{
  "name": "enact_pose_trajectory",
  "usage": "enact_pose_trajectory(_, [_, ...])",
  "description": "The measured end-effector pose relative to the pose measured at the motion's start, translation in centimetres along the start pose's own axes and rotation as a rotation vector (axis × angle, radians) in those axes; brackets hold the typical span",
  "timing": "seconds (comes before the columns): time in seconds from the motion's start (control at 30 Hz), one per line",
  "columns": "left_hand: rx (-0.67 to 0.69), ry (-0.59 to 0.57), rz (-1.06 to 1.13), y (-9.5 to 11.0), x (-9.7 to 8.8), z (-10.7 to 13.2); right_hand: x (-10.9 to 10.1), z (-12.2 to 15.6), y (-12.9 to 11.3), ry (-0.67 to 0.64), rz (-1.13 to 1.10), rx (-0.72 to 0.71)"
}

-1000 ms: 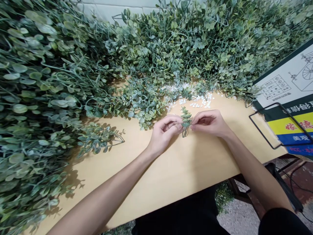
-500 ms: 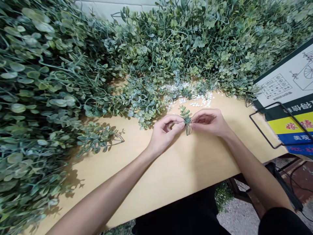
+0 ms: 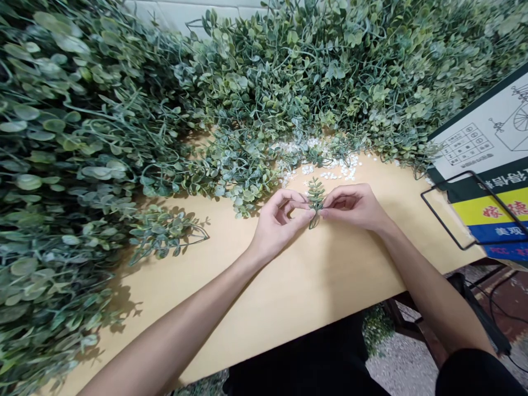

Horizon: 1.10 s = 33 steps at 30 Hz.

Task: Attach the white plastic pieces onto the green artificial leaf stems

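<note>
Between my two hands, just above the wooden tabletop [image 3: 256, 313], a small green leaf sprig [image 3: 315, 193] stands with its leaves pointing away from me and a looped stem end towards me. My left hand [image 3: 281, 220] pinches it from the left between thumb and fingers. From the right, the thumb and fingertips of my right hand [image 3: 353, 204] close on the same sprig near its lower part. Past my fingers lie small white pieces [image 3: 346, 168], strewn at the foot of the foliage. Left of my hands rests a separate leafy sprig [image 3: 165, 228] with a looped stem.
Heaped leafy greenery [image 3: 264, 82] lines the back and the whole left side of the table. At right stands a printed cardboard box [image 3: 466, 148], with a black wire frame [image 3: 449, 184] in front of it. Cables [image 3: 501, 308] hang below the table's right edge.
The sprig has turned between my fingertips, so its leaves now spread flatter and show more fully. Both hands stay in nearly the same place.
</note>
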<state>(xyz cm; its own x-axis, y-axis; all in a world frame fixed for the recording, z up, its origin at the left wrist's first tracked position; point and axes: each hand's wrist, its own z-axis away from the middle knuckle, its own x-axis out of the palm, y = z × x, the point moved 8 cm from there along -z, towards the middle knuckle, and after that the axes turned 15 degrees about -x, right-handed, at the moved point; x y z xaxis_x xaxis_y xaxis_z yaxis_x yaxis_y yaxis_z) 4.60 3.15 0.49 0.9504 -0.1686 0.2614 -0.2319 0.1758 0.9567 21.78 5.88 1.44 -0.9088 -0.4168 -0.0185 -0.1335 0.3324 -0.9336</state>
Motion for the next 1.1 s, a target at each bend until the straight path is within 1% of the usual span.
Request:
enact_pose_trajectory(0.07, [0.047,-0.010,-0.064,0.5,0.4,0.3,0.0,0.0,-0.2,-0.006,0.016,-0.007])
enact_pose_trajectory(0.13, [0.088,0.010,-0.147,0.8,0.5,0.5,0.0,-0.1,-0.5,-0.010,0.034,-0.018])
enact_pose_trajectory(0.23, [0.106,0.058,-0.219,0.8,0.3,0.6,0.0,-0.2,-0.7,-0.008,0.054,-0.013])
enact_pose_trajectory(0.4, [0.148,0.080,-0.288,1.3,0.3,0.5,-0.1,-0.1,-0.6,-0.001,0.077,-0.003])
enact_pose_trajectory(0.47, [0.116,0.077,-0.239,1.2,0.3,0.5,-0.1,-0.1,-0.5,0.000,0.081,-0.007])
enact_pose_trajectory(0.57, [-0.013,0.026,-0.051,0.1,0.3,0.3,-0.1,0.0,-0.2,0.004,0.083,-0.001])
enact_pose_trajectory(0.63, [-0.065,-0.001,0.046,-0.6,0.3,0.2,0.0,0.0,0.0,0.005,0.088,0.008])
enact_pose_trajectory(0.73, [-0.067,0.013,0.097,-1.1,-0.1,-0.1,0.0,0.0,0.0,-0.017,0.056,0.027])
enact_pose_trajectory(0.83, [-0.068,-0.011,0.146,-1.6,-0.4,-0.5,-0.3,-0.1,-0.7,-0.041,-0.056,0.010])
enact_pose_trajectory(0.9, [-0.062,-0.044,0.166,-1.7,-0.3,-0.6,-1.2,-0.3,-1.4,0.022,-0.139,-0.034])
enact_pose_trajectory(0.97, [-0.063,-0.068,0.171,-1.6,-0.1,-0.5,-2.8,-0.5,-2.0,0.158,-0.188,-0.086])
enact_pose_trajectory(1.03, [-0.083,-0.086,0.174,-1.5,0.2,-0.4,-4.3,-0.5,-2.2,0.289,-0.198,-0.120])
enact_pose_trajectory(1.1, [-0.105,-0.103,0.175,-1.3,0.4,-0.2,-5.0,-0.5,-2.1,0.364,-0.184,-0.125])
